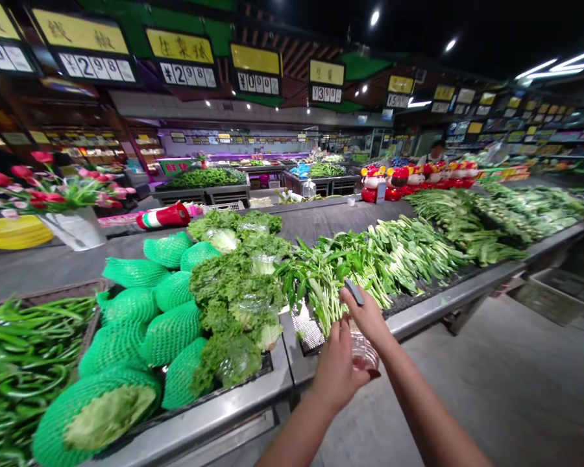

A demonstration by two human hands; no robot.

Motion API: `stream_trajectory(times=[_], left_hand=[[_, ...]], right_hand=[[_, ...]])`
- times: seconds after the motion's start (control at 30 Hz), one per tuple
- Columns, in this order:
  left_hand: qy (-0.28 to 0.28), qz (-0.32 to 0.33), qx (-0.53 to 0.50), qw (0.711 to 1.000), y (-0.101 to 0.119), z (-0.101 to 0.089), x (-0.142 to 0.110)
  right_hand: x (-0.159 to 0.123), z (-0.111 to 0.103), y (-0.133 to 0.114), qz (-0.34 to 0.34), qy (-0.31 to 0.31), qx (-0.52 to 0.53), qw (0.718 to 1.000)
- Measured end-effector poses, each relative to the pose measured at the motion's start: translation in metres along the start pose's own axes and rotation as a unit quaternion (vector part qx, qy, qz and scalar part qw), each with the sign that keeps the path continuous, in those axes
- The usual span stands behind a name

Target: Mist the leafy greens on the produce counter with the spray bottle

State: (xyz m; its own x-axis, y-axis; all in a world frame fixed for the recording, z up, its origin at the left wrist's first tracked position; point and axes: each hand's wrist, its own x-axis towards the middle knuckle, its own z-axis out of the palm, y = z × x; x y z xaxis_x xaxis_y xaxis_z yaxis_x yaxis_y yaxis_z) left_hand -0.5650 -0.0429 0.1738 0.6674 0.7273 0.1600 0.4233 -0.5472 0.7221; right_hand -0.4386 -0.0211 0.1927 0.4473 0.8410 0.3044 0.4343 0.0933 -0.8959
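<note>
My left hand (337,366) is wrapped around a clear plastic bottle (363,351), held low in front of the produce counter. My right hand (367,313) sits on top of the bottle, with its fingers pinched on a small dark flat object (354,291) that I cannot name. Both hands hover just in front of the counter's metal edge (292,370), beside a pile of green stalk vegetables (321,275).
Leaf lettuce (238,292) and cabbages in green foam nets (126,324) lie to the left, with long green peppers (19,363) at the far left. More greens (457,227) run along the counter to the right. A person (435,152) stands at the far stalls. Grey floor (491,389) lies right of me.
</note>
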Motion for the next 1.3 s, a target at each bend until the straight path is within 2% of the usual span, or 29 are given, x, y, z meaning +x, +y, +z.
stream_trajectory(times=[0.2, 0.47, 0.67, 0.97, 1.3], left_hand=[[0.002, 0.013, 0.024, 1.0, 0.005, -0.016, 0.033], [-0.007, 0.064, 0.019, 0.998, -0.006, -0.02, 0.047], [-0.025, 0.031, 0.031, 0.999, -0.011, 0.0, 0.041], [-0.089, 0.001, 0.039, 0.995, -0.022, 0.038, 0.012], [-0.151, 0.014, -0.006, 0.988, -0.009, 0.068, 0.007]], right_hand=[[0.036, -0.001, -0.006, 0.005, 0.022, 0.04, 0.999], [0.041, 0.0, -0.003, 0.001, 0.047, 0.065, 0.997], [0.027, -0.005, 0.009, 0.038, 0.038, 0.066, 0.996], [-0.017, -0.005, 0.049, 0.105, 0.049, 0.026, 0.993], [-0.041, -0.037, 0.079, 0.134, 0.078, -0.039, 0.987]])
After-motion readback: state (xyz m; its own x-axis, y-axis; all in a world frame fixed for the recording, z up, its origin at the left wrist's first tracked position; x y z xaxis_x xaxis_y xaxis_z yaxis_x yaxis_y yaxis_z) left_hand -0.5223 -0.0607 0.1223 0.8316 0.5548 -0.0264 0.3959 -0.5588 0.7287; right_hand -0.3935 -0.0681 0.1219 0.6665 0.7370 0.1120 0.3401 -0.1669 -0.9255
